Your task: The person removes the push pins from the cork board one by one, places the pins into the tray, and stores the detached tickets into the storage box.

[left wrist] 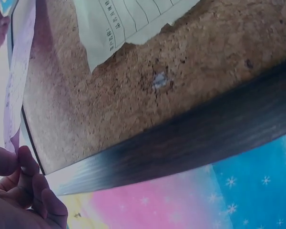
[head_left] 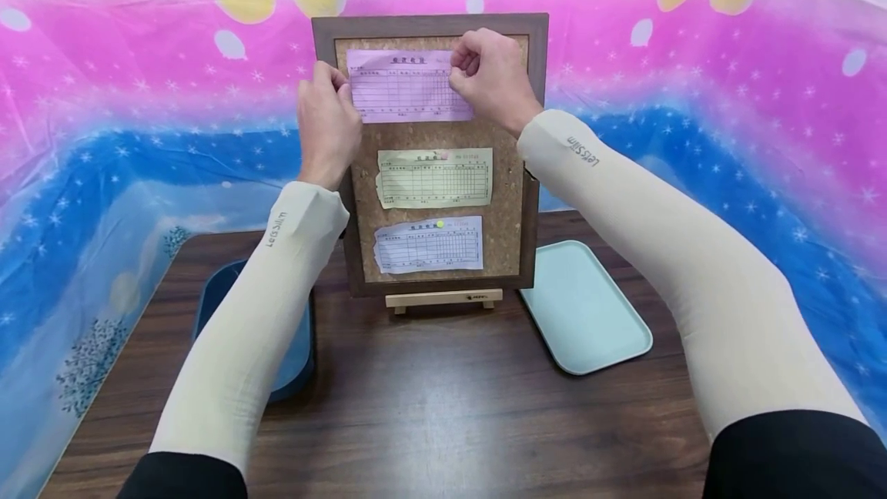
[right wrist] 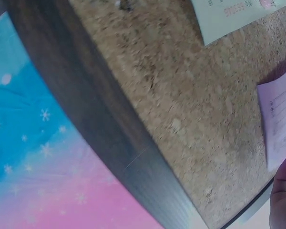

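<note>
Two hands share one purple slip point(head_left: 402, 91) at the upper part of the cork board point(head_left: 504, 245), above the green slip point(head_left: 430, 179) and the blue slip point(head_left: 424, 251). Your left hand point(head_left: 328, 125) pinches the left edge between thumb and forefinger; your right hand point(head_left: 495, 75) is at the upper right corner with its fingers drawn in narrow, seemingly gripping the paper, though you cannot tell whether anything small is tucked behind them. No pin shows on the purple slip, while a pink pin point(head_left: 445, 155) sits at the top of the green one and a yellow pin point(head_left: 440, 224) at the top of the blue one. The left wrist view catches the sheet nearly edge-on, and the right wrist view shows a shadow beside its corner, so at least part of it seems to stand off the cork. Handle it as thin paper that creases or tears easily: pinch lightly, draw both sides out just enough to take up slack, and match the two heights so its printed lines run level. Move both hands together rather than tugging at one corner. Press gently toward the board, since it leans on a small wooden stand point(head_left: 443, 299) on the desk point(head_left: 443, 406) and a hard shove could tip or slide it.
</note>
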Tool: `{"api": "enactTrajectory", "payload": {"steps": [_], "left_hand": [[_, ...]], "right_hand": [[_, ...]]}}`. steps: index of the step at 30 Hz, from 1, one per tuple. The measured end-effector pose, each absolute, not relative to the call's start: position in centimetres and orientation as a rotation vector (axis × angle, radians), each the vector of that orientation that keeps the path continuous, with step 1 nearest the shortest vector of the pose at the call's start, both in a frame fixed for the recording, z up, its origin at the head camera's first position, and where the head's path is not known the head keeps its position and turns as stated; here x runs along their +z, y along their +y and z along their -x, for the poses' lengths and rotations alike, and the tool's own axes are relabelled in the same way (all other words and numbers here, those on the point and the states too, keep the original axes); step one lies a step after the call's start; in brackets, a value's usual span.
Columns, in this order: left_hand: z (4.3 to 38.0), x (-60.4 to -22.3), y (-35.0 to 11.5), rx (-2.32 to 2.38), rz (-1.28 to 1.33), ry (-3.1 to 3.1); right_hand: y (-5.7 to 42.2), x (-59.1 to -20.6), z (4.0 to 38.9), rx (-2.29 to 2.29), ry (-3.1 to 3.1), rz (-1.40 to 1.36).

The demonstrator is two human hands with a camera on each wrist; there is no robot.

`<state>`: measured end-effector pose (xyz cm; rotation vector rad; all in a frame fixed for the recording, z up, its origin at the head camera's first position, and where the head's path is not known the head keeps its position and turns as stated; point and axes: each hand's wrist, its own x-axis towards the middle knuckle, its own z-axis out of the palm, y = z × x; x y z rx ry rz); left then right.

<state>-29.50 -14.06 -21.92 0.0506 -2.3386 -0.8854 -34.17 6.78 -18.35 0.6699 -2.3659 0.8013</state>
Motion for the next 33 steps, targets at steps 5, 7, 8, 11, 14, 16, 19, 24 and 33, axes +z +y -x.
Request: {"api": "enactTrajectory", "payload": {"steps": [5,7,8,11,14,16,19,24,33], "left_hand": [[29.2,-21.7,-14.7,-0.887,-0.064,-2.322],[29.2,-21.6,-15.0,-0.891,-0.068,-2.318],[29.2,-21.5,-15.1,-0.892,-0.072,-2.318],[29.2,-21.5,-15.5,-0.894,-0.076,-2.312],[29.0,-21.4,-15.9,-0.921,-0.088,-2.316],[28.9,-21.4,-16.1,-0.933,-0.093,-2.317],[28.5,-21.5,-16.4,-0.945,-0.092,-2.310],[28.0,-21.4,-16.8,-0.971,-0.085,-2.302],[27.5,-21.4,-17.9,-1.010,-0.120,-2.284]], "right_hand": [[7.4,-18.3,34.2,0.785,-2.337,-0.683],[7.6,-18.3,34.2,0.770,-2.323,-0.694],[7.7,-18.3,34.2,0.763,-2.316,-0.698],[7.9,-18.2,34.2,0.739,-2.299,-0.707],[8.3,-18.2,34.2,0.720,-2.282,-0.722],[8.6,-18.2,34.2,0.711,-2.280,-0.739],[9.3,-18.1,34.1,0.695,-2.289,-0.758],[10.9,-17.8,33.7,0.653,-2.281,-0.789],[12.8,-18.5,33.5,0.642,-2.228,-0.861]]}}
